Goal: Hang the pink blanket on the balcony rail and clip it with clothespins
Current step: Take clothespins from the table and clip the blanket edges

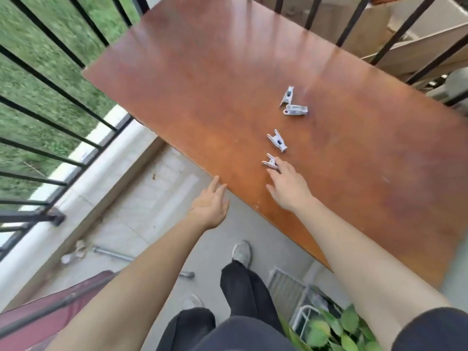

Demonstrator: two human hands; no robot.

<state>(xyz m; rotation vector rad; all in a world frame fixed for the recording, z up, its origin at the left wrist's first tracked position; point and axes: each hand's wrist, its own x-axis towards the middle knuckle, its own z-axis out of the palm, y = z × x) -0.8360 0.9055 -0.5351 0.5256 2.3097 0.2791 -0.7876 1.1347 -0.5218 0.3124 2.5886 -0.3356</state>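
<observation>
Reaching across the table point(202, 72), the right hand point(288, 191) is recorded with fingers extended, tips touching the nearest clothespin point(270, 163). Beyond it: second clothespin point(277, 143), then a touching pair of clothespins point(295, 110). Left hand point(210, 206): fingers relaxed, nothing held, at table edge. Pink blanket point(30, 335): back beside left forearm.

Wood tbl point(202, 72), concrete flr point(152, 211), grass point(38, 34) beyond.

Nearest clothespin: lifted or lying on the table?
Lying: nearest clothespin rests on the table; right hand touches it with straight fingers.
</observation>
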